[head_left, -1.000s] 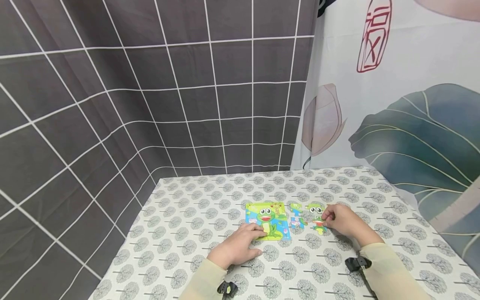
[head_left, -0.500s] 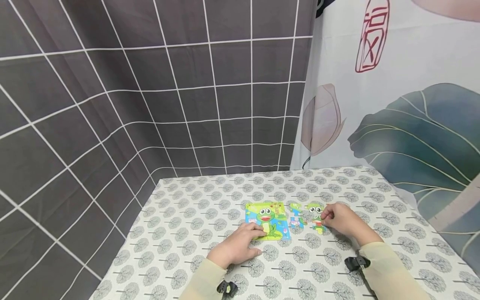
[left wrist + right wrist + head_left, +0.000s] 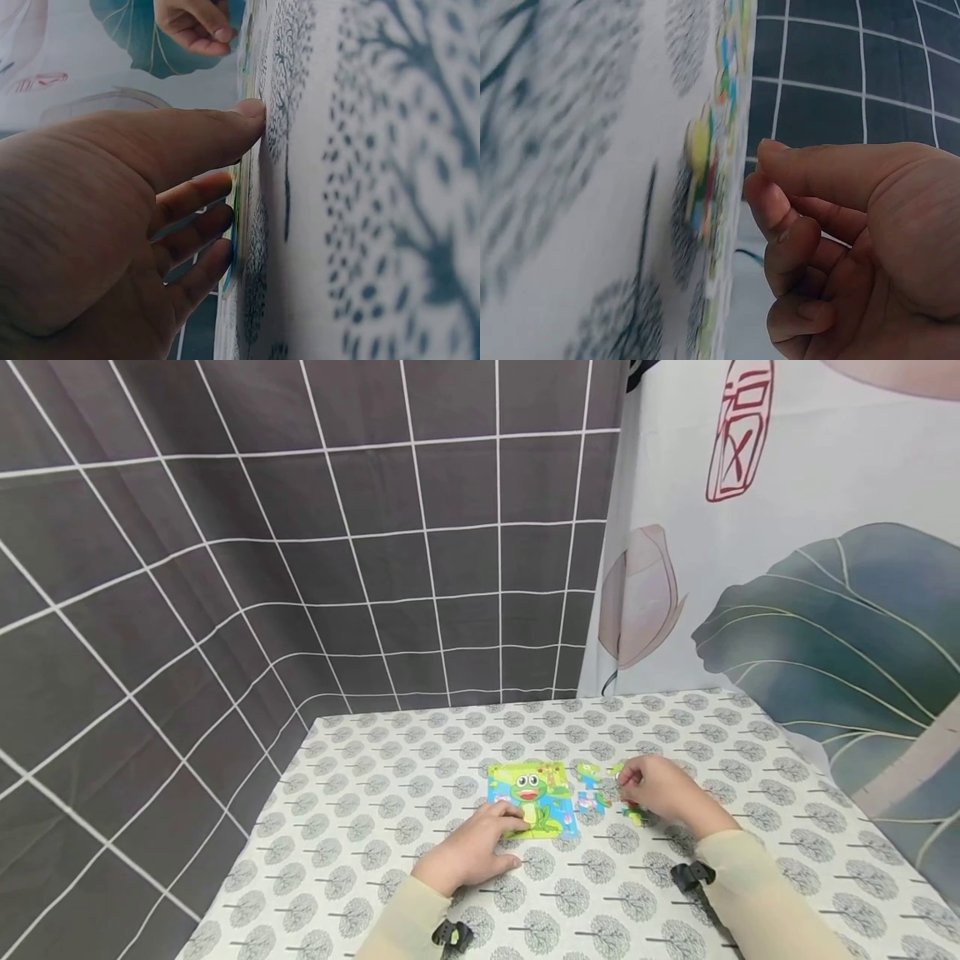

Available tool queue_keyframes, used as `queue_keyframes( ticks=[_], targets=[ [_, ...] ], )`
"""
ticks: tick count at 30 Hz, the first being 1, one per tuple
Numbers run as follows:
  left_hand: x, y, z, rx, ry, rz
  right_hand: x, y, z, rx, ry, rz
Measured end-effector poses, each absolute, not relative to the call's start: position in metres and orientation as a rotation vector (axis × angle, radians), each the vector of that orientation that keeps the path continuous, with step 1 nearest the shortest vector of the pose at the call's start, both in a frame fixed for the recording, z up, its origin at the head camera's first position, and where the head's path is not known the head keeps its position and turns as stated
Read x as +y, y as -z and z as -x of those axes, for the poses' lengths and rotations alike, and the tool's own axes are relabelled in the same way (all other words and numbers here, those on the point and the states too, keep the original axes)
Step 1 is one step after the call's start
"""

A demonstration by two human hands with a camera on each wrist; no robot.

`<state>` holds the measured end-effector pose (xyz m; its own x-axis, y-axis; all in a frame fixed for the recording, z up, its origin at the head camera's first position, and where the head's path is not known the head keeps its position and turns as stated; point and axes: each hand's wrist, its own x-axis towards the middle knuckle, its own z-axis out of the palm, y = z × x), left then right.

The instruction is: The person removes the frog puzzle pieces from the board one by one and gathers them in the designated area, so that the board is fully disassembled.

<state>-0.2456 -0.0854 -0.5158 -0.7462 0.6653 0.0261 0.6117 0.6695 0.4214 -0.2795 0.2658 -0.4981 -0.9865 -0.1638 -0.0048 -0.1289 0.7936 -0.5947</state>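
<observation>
A square board with a frog picture (image 3: 551,806) lies on the table in the head view. My left hand (image 3: 474,852) rests with its fingertips over its lower left edge. In the left wrist view that hand's fingers reach to the board's thin edge (image 3: 234,225). To the right, frog puzzle pieces (image 3: 590,800) lie flat. My right hand (image 3: 662,789) is over the rightmost pieces and hides part of them. In the right wrist view its thumb and index tips nearly meet, other fingers curled, close over the pieces (image 3: 699,150); I cannot tell whether it pinches a piece.
A cloth with grey tree prints (image 3: 405,877) covers the table. Behind it hangs a dark curtain with white grid lines (image 3: 375,610). On the right hangs a white curtain with a lotus print (image 3: 825,610). Each sleeve carries a black strap (image 3: 693,875).
My right hand has moved left from the right side of the puzzle pieces and now covers part of the frog's eyes and mouth. My left hand has stayed on the board.
</observation>
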Motion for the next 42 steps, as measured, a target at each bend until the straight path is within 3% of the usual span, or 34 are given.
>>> queue_keyframes(
  ticks=[20, 42],
  targets=[
    [-0.069, 0.512, 0.243, 2.742, -0.64, -1.109, 0.198, 0.5, 0.296, 2.882, 0.934, 0.385],
    [-0.062, 0.509, 0.239, 2.703, -0.456, -1.164, 0.171, 0.502, 0.3, 2.831, 0.831, 0.39]
  ],
)
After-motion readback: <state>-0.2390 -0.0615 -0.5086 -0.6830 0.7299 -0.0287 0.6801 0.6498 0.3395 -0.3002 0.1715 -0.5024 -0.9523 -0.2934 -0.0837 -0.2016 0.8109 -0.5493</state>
